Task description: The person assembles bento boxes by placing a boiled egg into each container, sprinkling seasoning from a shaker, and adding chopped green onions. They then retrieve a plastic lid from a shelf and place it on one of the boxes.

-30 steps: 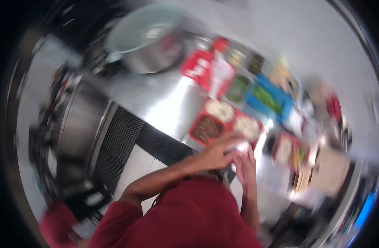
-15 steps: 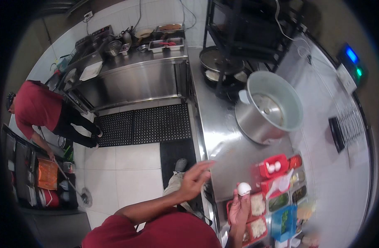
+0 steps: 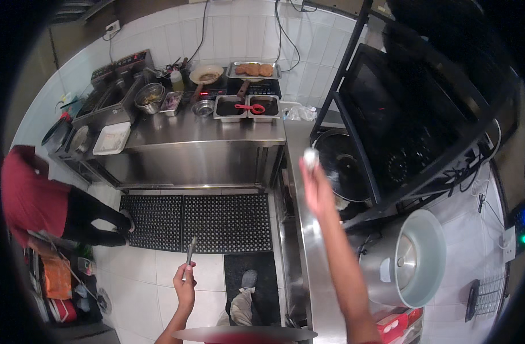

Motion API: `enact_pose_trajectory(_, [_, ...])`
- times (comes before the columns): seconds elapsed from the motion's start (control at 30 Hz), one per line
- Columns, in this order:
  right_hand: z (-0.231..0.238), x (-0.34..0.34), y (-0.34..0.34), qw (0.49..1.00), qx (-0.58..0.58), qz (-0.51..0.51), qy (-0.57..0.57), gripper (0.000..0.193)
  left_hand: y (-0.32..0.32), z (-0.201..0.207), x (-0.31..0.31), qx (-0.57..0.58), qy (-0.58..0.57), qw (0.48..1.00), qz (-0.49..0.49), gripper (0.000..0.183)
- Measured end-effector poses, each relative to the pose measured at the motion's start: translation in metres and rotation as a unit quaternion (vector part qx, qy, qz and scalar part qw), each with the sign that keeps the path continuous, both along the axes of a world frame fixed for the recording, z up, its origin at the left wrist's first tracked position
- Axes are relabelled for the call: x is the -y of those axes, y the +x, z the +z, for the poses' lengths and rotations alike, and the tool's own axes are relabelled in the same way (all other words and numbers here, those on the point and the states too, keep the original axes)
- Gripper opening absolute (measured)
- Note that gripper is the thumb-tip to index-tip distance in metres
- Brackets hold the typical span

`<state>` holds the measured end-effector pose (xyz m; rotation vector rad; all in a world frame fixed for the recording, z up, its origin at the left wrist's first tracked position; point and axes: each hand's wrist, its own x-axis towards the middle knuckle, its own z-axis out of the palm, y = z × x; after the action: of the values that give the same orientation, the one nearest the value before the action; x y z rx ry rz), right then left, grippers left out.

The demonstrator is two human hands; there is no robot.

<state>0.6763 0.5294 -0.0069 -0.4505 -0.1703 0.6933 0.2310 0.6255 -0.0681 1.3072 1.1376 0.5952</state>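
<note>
Near the round black pan [image 3: 343, 172], I see the right hand [image 3: 318, 192] holding a rounded white egg [image 3: 311, 155] — the left hand [image 3: 184, 282], empty before, now grips a slim silvery utensil [image 3: 191, 252].

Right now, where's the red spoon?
In the head view, left of upper centre, the red spoon lies across two steel pans on the far counter.

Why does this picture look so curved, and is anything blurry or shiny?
Head view: the tiled wall arcs along its top, as fisheye lenses do; head view: the right hand and the white thing at its fingertips look soft; head view: pale reflections mark the steel cabinet front.
</note>
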Motion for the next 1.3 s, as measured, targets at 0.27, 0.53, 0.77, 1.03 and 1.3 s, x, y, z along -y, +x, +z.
enact_pose_trajectory(0.27, [-0.03,-0.096,0.081,0.912,0.136,-0.015,-0.387,0.04,0.007,-0.025,-0.033,-0.036,-0.063,0.997,0.011,0.027])
enact_pose_trajectory(0.53, [-0.132,0.153,-0.232,0.882,0.129,0.019,-0.454,0.025,0.066,-0.081,-0.056,-0.101,-0.167,0.949,-0.247,0.05])
enact_pose_trajectory(0.77, [-0.06,0.401,-0.373,0.7,0.042,-0.363,-0.614,0.04,0.157,-0.059,-0.055,-0.111,-0.211,0.82,-0.52,0.048])
enact_pose_trajectory(1.03, [-0.051,0.551,-0.356,0.35,0.137,-0.405,-0.834,0.029,0.167,-0.028,0.04,-0.035,-0.3,0.73,-0.613,0.032])
enact_pose_trajectory(1.3, [-0.138,0.671,-0.201,0.206,0.623,-0.084,-0.75,0.026,-0.004,-0.037,0.145,0.01,-0.305,0.855,-0.419,0.031])
